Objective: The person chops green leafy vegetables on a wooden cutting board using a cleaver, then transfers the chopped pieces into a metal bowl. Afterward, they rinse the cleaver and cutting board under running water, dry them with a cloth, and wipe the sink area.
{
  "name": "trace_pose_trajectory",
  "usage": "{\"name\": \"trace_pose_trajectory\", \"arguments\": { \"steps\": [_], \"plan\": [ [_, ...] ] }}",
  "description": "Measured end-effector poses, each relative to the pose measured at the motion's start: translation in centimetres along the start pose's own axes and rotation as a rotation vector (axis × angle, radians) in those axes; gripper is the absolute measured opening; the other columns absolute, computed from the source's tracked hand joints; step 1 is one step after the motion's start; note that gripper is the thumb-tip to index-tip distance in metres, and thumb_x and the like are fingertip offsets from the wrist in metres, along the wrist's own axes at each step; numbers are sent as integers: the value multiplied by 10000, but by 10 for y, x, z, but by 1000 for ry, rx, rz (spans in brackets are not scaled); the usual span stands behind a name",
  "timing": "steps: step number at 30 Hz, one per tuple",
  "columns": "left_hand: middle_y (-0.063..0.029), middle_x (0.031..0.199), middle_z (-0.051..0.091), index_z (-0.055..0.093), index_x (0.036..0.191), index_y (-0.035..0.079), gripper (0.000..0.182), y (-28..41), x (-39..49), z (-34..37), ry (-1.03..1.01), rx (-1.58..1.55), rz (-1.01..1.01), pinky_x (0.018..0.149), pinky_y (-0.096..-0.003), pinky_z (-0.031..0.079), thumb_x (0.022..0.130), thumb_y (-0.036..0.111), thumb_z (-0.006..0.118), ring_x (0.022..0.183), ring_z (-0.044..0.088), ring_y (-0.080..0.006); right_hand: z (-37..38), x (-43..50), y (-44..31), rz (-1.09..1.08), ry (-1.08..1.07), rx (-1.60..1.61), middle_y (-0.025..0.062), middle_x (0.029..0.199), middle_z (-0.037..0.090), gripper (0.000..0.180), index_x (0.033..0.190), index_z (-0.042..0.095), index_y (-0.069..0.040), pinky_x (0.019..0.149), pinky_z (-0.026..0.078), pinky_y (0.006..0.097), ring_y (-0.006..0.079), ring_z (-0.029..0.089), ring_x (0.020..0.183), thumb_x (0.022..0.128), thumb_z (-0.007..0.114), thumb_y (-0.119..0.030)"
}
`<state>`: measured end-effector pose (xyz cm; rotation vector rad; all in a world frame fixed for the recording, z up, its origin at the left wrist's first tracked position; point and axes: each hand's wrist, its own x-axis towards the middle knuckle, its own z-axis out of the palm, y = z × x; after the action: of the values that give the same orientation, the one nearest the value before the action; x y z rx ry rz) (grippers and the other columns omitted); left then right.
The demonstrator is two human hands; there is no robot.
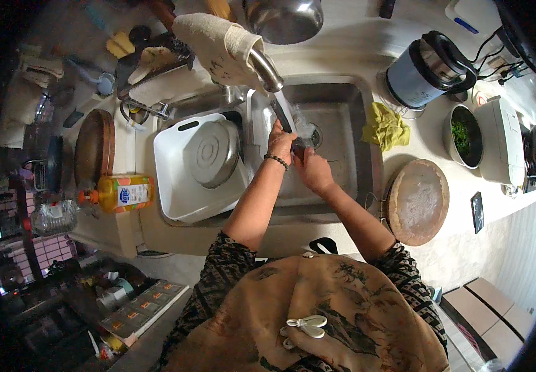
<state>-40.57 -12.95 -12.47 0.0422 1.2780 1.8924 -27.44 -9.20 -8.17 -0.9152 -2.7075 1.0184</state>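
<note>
Under the running faucet point(273, 83), my left hand point(281, 143) holds a long, flat, dark-edged utensil point(282, 116). It slants up toward the spout; splashing water hides whether it is a knife. My right hand point(314, 171) is curled closed at the lower end of the same utensil, with its fingertips partly hidden. Both hands are over the stainless steel sink point(347, 186), where water runs toward the drain point(315, 135). A beige towel point(216, 46) is draped over the faucet neck.
Left of the hands, a white plastic basin point(170, 186) holds a round metal pan point(209, 153). Dish soap point(119, 193) lies beyond it. To the right are a yellow cloth point(386, 126), a round lid-like disc point(419, 202), a bowl of greens point(461, 139), an electric kettle point(421, 74) and a phone point(477, 212).
</note>
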Motion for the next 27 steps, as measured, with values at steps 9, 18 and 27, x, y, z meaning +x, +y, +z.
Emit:
{"name": "trace_pose_trajectory", "arguments": {
  "steps": [9,18,27],
  "plan": [
    [-47,876,630,667,939,44,152,12,32,-2,317,-243,-115,748,-428,487,790,44,696,836,581,-229,-3,-42,10,-28,50,-318,151,747,624,289,898,470,-26,538,545,442,340,658,665,895,540,-307],
    [-26,944,644,611,1029,23,260,20,19,-1,291,-160,173,807,-335,468,789,23,709,881,594,-183,-6,-42,31,-139,175,-93,191,882,599,292,1039,461,-12,600,502,469,385,620,736,852,601,-188],
    [-58,885,645,595,942,44,254,8,-52,23,158,124,-38,679,-315,500,734,-31,720,769,626,-195,8,-17,15,-194,226,228,175,907,609,285,1043,464,-29,623,493,477,391,612,769,843,609,-170]
  ]
}}
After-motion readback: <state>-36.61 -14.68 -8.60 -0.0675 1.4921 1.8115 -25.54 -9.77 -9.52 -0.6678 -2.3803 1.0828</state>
